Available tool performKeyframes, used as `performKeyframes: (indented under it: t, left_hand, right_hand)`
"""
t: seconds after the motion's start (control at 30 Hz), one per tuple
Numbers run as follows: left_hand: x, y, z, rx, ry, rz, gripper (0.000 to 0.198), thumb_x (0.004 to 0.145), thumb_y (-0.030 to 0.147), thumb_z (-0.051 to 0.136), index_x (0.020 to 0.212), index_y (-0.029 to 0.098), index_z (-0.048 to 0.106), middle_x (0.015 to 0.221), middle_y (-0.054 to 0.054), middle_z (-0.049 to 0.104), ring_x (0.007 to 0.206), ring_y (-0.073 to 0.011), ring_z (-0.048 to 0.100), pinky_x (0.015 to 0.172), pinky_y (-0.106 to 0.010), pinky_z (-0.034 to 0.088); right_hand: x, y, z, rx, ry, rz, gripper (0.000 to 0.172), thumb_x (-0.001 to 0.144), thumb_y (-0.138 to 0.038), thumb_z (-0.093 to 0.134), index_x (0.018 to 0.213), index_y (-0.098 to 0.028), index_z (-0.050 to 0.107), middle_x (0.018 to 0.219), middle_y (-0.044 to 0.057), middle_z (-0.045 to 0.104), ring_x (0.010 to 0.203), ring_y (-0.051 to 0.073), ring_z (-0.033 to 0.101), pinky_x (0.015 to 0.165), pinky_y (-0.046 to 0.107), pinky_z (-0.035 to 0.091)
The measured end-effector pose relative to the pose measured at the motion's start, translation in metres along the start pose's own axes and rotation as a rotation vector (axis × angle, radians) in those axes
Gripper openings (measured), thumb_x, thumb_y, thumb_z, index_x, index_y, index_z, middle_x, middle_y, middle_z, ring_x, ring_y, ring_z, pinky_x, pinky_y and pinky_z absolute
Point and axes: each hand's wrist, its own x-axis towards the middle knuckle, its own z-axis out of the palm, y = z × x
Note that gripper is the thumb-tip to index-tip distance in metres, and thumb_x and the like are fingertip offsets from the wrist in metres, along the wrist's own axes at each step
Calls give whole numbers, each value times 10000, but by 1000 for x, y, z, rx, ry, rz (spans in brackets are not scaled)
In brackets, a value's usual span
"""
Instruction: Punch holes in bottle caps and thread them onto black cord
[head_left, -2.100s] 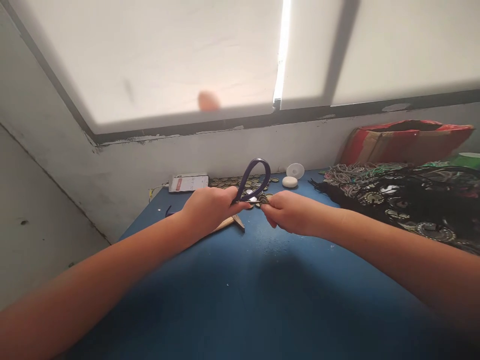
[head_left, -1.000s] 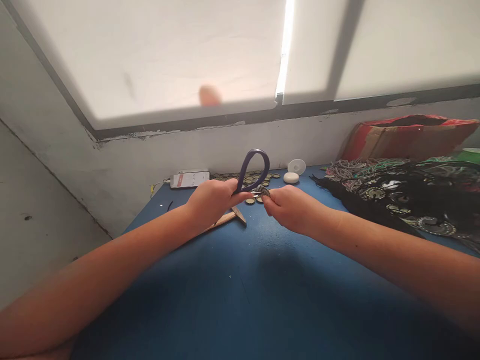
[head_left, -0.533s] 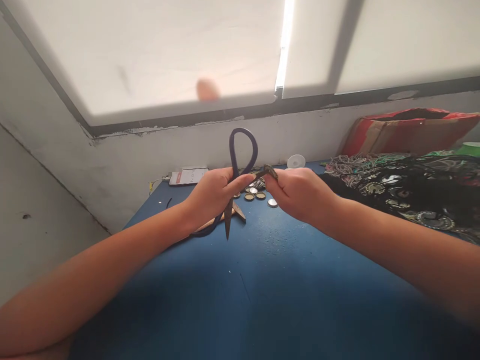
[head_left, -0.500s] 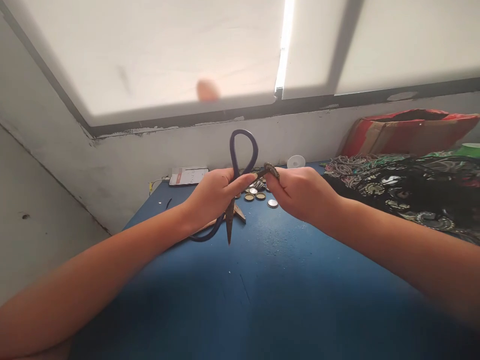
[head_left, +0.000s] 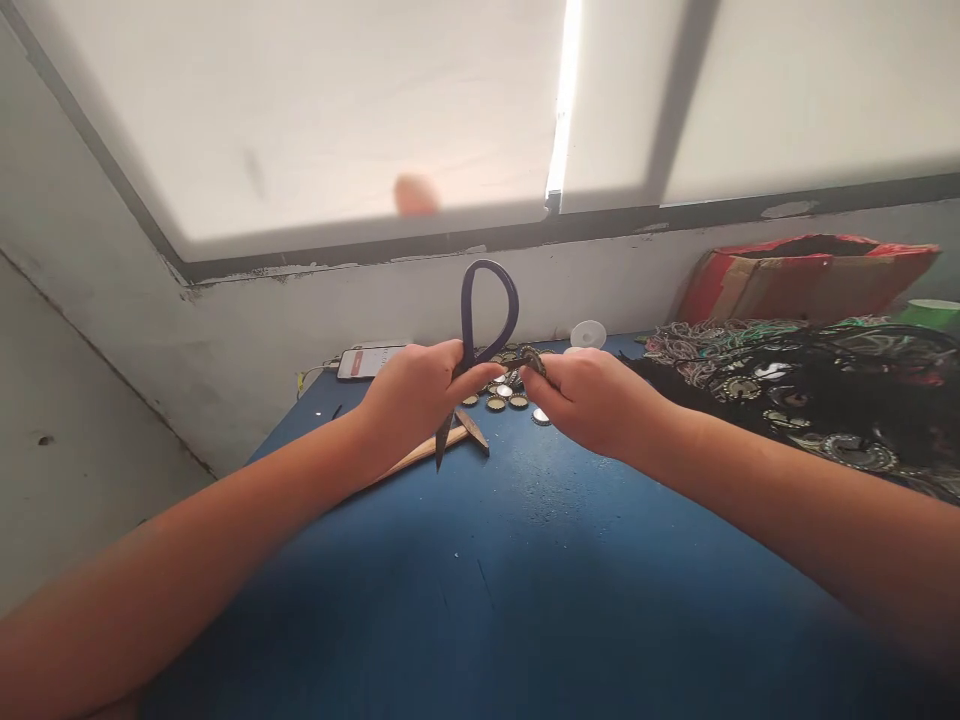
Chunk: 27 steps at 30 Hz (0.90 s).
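My left hand [head_left: 412,400] is closed around a pair of scissors [head_left: 514,310] with dark purple handles. One handle loop sticks up above the fist. A blade points down below it, while the other metal part reaches right, to a bottle cap [head_left: 533,358]. That bottle cap is pinched between the thumb and fingers of my right hand [head_left: 592,402], its crimped edge showing. Whether the scissor tip pierces or just touches the cap, I cannot tell. Beneath my left hand lies a hammer [head_left: 472,433] with a wooden handle. Several loose bottle caps [head_left: 496,403] lie behind the hands.
The blue table [head_left: 525,600] meets the wall at the back. A phone [head_left: 356,363] with a cable lies back left, a white spool [head_left: 588,334] behind my right hand. A heap of black and grey cords [head_left: 697,350] with caps spreads right, before a red carton [head_left: 810,285].
The scissors have turned in my left hand: the downward blade's tip has swung left and up, and the lower handle loop has gone from sight. My right hand still pinches the bottle cap.
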Motion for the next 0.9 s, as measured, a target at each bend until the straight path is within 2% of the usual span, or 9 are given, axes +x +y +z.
performKeyframes:
  t: [0.2,0.3,0.4,0.5,0.67,0.8,0.9]
  left_hand:
    - [-1,-2,4,76,-1,2,571,867,688,400,595,187,423,474,16,432,446,-118,361,459,-266,251]
    - [-2,4,6,6,-39,-39,538,871,667,413,628,188,450,513,9,466,480,-130,405,475,-266,283]
    - [-3,10,7,-251,-127,-109,523,878,638,417,619,184,407,526,24,428,478,-106,370,467,-252,292]
    - [-7,16,4,-511,-240,-181,549,866,651,431,594,179,358,510,37,351,450,-82,306,430,-236,251]
    - [-15,29,-7,-959,-527,-370,593,855,687,426,564,172,379,441,40,340,391,-71,303,391,-215,248]
    - [-15,39,-15,-1292,-735,-512,543,871,647,457,607,186,347,393,66,296,324,-57,253,348,-199,203]
    - [-11,39,-15,-1394,-803,-527,508,897,603,458,621,187,364,374,68,306,299,-53,248,331,-192,193]
  right_hand:
    - [0,-2,5,35,-29,16,404,956,-327,277,592,-207,406,588,13,536,534,119,417,531,291,231]
    - [-2,-3,9,8,27,31,392,958,-318,276,597,-211,384,560,14,512,509,120,395,527,290,231]
    - [-4,-2,12,-38,130,22,382,959,-313,277,595,-221,347,509,2,448,487,121,350,531,288,242]
    - [-4,1,14,-88,212,-56,374,952,-301,288,597,-218,371,492,-6,432,470,116,345,531,280,255]
    - [-2,15,15,-210,387,-192,452,960,-360,215,664,-190,511,521,33,513,446,141,402,489,301,237]
    - [1,28,7,-308,495,-316,466,967,-354,235,728,-172,591,609,61,633,512,162,533,496,300,293]
    - [2,35,-1,-374,558,-384,398,960,-333,328,728,-180,613,648,49,676,511,157,560,505,303,323]
